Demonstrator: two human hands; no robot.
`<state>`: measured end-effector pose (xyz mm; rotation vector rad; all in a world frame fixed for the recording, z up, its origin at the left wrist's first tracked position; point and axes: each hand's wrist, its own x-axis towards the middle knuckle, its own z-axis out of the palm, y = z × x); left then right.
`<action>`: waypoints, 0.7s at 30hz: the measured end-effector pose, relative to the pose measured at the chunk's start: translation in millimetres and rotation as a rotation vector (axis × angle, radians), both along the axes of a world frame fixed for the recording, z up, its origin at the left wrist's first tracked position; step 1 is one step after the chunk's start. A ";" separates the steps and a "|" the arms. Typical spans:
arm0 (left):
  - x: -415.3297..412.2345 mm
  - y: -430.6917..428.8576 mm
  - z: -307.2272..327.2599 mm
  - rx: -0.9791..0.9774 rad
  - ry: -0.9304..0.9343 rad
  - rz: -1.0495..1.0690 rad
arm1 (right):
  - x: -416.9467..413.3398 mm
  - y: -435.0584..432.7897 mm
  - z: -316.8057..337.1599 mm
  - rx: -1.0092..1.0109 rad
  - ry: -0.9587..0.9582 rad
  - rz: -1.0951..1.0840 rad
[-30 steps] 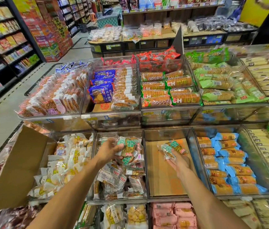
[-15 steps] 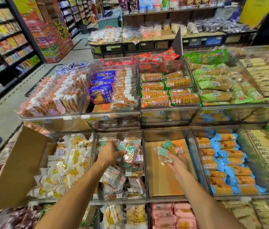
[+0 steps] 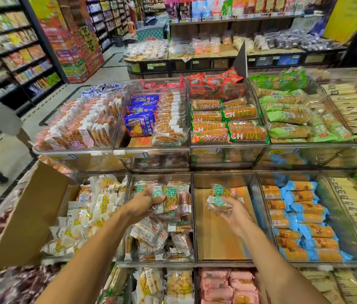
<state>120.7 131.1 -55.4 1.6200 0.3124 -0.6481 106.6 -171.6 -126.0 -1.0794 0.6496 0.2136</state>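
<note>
Here left hand (image 3: 144, 201) fingers (image 3: 154, 195) clamp packets (image 3: 169, 200); right hand (image 3: 235, 213) (thumb atop) grips green-label packet (image 3: 218, 197).

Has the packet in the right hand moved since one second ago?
Yes. The packet in the right hand has shifted a little to the left, toward the clear divider beside it.

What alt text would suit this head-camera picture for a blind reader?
The right hand holds a green-labelled snack pack over a cardboard-lined bin; the left hand grips similar packs in the full bin beside it. Biscuit bins surround them.
</note>
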 end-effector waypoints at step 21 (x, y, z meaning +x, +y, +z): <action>-45.9 -60.3 14.5 -0.359 -0.012 -0.195 | -98.5 -11.8 43.7 0.003 -0.096 -0.149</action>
